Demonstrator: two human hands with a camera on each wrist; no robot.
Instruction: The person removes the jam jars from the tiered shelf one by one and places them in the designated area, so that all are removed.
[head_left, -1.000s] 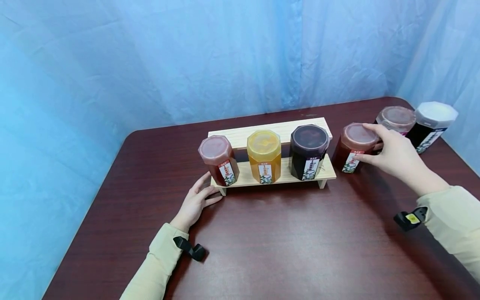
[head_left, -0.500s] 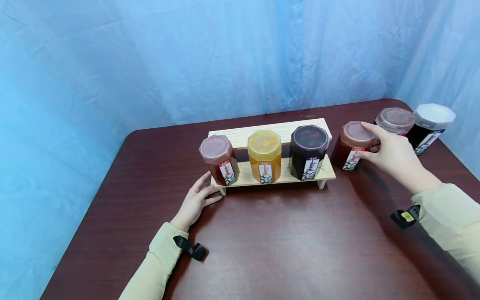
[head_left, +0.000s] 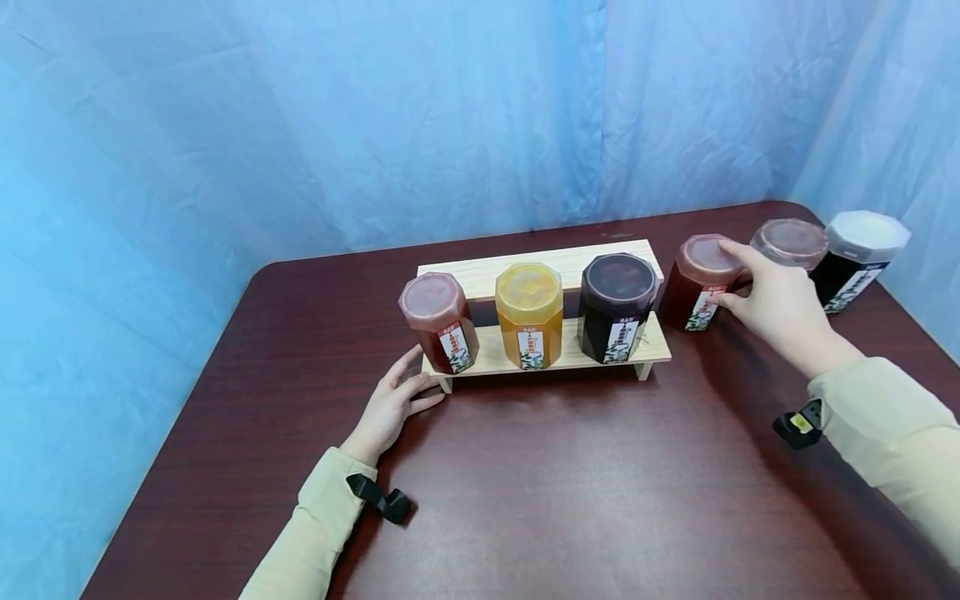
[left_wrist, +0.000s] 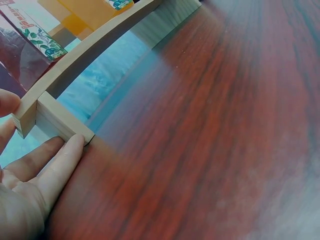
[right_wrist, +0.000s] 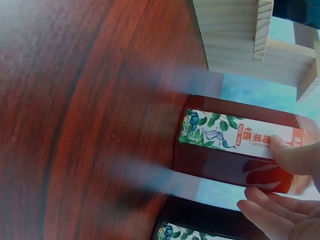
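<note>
My right hand [head_left: 787,308] grips a dark red jam jar [head_left: 684,292] near its pale lid, thumb against the label side. The jar is upright, just right of a two-step wooden rack [head_left: 491,354]; whether its base touches the table cannot be told. At the rack's left end rests my left hand [head_left: 386,412]. In the left wrist view its fairly straight fingers touch the rack's leg [left_wrist: 62,115] and board end. Another red jar [head_left: 446,333], a yellow jar [head_left: 528,317] and a dark purple jar [head_left: 611,325] stand along the lower step.
Behind my right hand are a pinkish-lidded jar [head_left: 787,242], partly hidden, and a white-lidded dark jar [head_left: 855,258]. The upper step [head_left: 525,265] is bare wood. Blue curtains [head_left: 450,125] hang behind the dark brown table [head_left: 525,500].
My right hand has moved the gripped red jar slightly left and farther back, away from the pinkish-lidded jar. The left hand and the rack have stayed put.
</note>
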